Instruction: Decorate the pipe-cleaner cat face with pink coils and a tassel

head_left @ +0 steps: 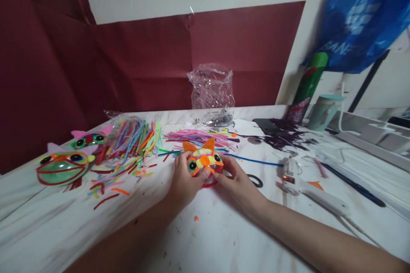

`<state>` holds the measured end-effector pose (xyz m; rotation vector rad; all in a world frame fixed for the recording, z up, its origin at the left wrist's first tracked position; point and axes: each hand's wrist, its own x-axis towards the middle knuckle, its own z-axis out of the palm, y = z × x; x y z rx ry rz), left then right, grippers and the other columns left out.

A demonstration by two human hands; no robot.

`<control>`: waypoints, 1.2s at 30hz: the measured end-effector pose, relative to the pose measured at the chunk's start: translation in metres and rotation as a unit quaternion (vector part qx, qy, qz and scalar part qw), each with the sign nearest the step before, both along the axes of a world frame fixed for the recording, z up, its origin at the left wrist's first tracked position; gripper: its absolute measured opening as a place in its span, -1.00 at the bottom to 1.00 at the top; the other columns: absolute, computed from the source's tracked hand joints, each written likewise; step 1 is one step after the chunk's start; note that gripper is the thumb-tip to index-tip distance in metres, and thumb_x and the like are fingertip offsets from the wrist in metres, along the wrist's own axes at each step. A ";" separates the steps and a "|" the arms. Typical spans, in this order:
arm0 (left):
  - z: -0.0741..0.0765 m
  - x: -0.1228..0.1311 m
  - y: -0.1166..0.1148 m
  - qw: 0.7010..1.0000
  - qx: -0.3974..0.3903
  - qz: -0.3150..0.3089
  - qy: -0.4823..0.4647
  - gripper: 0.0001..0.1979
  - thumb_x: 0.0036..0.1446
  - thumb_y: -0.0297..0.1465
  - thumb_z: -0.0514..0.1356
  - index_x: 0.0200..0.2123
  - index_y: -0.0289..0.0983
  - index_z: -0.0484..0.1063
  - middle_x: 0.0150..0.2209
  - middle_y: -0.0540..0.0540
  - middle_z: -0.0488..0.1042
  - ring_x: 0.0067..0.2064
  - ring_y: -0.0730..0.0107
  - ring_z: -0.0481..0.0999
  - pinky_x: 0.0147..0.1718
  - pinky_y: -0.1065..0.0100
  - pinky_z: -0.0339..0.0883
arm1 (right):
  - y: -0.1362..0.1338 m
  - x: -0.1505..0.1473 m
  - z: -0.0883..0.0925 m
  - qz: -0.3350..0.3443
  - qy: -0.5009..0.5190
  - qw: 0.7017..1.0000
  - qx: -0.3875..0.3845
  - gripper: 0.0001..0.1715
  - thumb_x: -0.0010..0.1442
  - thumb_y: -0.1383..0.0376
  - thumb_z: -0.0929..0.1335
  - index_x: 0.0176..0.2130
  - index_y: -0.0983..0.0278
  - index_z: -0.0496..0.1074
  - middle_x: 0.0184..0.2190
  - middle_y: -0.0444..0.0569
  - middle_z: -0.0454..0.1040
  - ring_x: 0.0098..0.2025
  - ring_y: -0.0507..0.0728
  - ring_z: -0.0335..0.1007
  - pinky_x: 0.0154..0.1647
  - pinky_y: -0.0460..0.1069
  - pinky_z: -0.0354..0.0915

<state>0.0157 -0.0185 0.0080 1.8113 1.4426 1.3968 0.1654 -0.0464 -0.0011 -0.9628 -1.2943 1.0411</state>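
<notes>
Between my two hands is a small animal-face craft (pixel 205 161) with orange pipe-cleaner ears, black eyes, yellow and pink patches and a red lower part. My left hand (pixel 184 177) grips its left side, thumb across the front. Closed on its right side is my right hand (pixel 235 179), with fingertips near the red lower edge. Behind the craft, a blue pipe cleaner (pixel 253 159) stretches to the right along the table. Black scissor handles (pixel 256 180) show partly beside my right hand. An orange scrap (pixel 196 218) lies in front of the hands.
Two finished-looking faces stand left, the nearer a green one (pixel 62 172). Colourful pipe cleaners (pixel 137 136) are heaped behind them. To the right lie a white glue gun (pixel 323 198) and a dark pen-like stick (pixel 352 184). A green spray can (pixel 307 85) and a pale green cup (pixel 325 113) stand behind.
</notes>
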 end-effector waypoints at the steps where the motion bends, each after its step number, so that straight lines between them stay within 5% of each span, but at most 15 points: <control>1: 0.001 0.000 -0.001 1.000 0.002 0.000 0.008 -0.47 -0.19 -0.36 0.27 -0.10 -0.26 0.20 -0.12 -0.12 0.26 -0.03 0.17 0.30 -0.06 0.13 0.20 | 0.000 0.000 0.000 0.000 0.005 1.000 -0.005 -0.53 -0.01 0.26 0.37 -0.07 0.16 0.26 -0.04 0.00 0.37 -0.03 0.21 0.31 -0.09 0.15 0.30; 8: 0.001 0.003 -0.005 0.998 0.017 0.002 0.054 -0.47 -0.17 -0.36 0.25 -0.09 -0.29 0.17 -0.12 -0.16 0.23 -0.03 0.16 0.27 -0.06 0.12 0.21 | 0.001 -0.001 -0.004 -0.007 0.032 0.999 -0.012 -0.51 -0.05 0.32 0.38 -0.08 0.13 0.25 -0.06 -0.06 0.38 -0.06 0.16 0.35 -0.08 0.11 0.30; 36: -0.003 -0.001 -0.001 1.000 0.028 -0.009 -0.002 -0.50 -0.21 -0.35 0.28 -0.14 -0.23 0.22 -0.17 -0.08 0.26 -0.05 0.18 0.31 -0.09 0.14 0.22 | 0.003 0.000 -0.003 0.027 0.070 0.997 -0.031 -0.42 -0.08 0.36 0.40 -0.03 0.10 0.27 -0.02 -0.08 0.40 0.02 0.19 0.31 0.03 0.15 0.24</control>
